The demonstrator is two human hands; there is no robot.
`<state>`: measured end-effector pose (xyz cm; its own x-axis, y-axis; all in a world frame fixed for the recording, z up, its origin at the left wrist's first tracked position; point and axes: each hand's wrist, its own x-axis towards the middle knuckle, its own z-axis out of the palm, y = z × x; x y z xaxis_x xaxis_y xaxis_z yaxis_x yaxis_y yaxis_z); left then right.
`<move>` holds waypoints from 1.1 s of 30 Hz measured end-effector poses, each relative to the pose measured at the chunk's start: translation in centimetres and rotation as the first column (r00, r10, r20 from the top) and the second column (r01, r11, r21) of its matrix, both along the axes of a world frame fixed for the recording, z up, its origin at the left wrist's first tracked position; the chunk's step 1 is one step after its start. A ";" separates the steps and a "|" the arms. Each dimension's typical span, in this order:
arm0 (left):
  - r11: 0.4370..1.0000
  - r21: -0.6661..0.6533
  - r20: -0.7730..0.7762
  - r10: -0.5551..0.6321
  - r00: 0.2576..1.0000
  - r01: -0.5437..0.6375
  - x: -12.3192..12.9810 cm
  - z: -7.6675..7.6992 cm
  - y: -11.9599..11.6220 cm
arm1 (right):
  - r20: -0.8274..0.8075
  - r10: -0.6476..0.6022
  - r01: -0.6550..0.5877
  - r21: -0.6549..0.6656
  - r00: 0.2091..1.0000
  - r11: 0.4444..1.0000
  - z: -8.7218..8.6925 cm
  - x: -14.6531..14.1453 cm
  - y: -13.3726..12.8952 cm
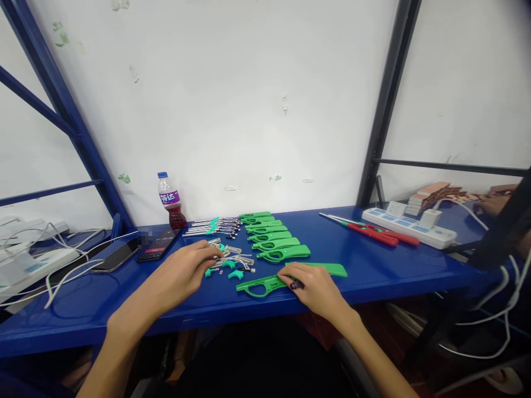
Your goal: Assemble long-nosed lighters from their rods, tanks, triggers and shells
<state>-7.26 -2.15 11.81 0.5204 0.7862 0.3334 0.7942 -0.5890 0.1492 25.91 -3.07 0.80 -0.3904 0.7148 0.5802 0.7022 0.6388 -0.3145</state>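
Note:
My right hand [309, 284] is closed on a green lighter casing half [259, 286], which lies open side up near the table's front edge. Something small and dark purple [296, 284] shows by its curled fingers. Another green casing piece [332, 269] lies just behind this hand. My left hand [193, 268] reaches over a loose pile of metal and teal parts, thumb and fingers drawn together; what they pinch is hidden. Teal trigger pieces [235, 274] lie beside its fingertips. Behind the pile, metal lighter tubes [211, 225] with wires lie in a row, left of several green lighter casings [276, 243].
A drink bottle [171, 202] stands at the back left, beside a phone [159, 245] and another phone [116, 255] with white cables. Two red-handled tools [369, 231] and a white power strip [410, 225] lie to the right. A white wall [257, 110] rises behind the blue table [352, 284].

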 end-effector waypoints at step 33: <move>0.996 -0.039 -0.141 0.072 0.987 -0.079 -6.6 -5.1 20.2 | -0.025 -0.028 0.028 0.002 0.999 1.000 -0.6 -0.3 0.3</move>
<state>-13.83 18.03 6.68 0.4978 0.8372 0.2263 0.8510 -0.5219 0.0586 25.64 -2.74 0.15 -0.3558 0.7238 0.5912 0.7114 0.6200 -0.3309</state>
